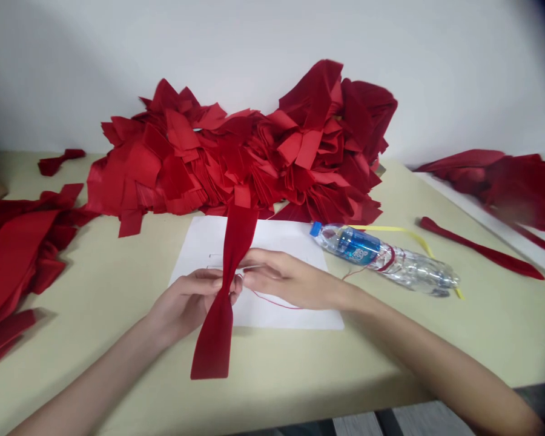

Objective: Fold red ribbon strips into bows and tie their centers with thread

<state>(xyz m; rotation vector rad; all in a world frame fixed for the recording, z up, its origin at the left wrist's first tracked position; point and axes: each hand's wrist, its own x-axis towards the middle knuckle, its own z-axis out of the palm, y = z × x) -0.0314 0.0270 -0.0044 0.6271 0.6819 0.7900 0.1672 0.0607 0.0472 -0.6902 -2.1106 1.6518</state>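
Note:
My left hand [193,298] pinches a red velvet ribbon strip [214,345] at its gathered middle, so the strip narrows there and flares at both ends. Close by on the right, my right hand [284,275] has its thumb and fingers pinched together on a thin red thread [272,301]. The thread runs near the strip's middle and trails to the right, partly hidden under the hand. Beneath both hands lies a white paper sheet [281,318] with small dark marks.
A large heap of red fabric strips [236,157] lines the wall. More red strips [16,254] lie left, others [508,184] on the right. A plastic bottle [381,257] wound with red thread lies beside a yellow strap [395,229]. One gathered strip [481,248] rests farther right.

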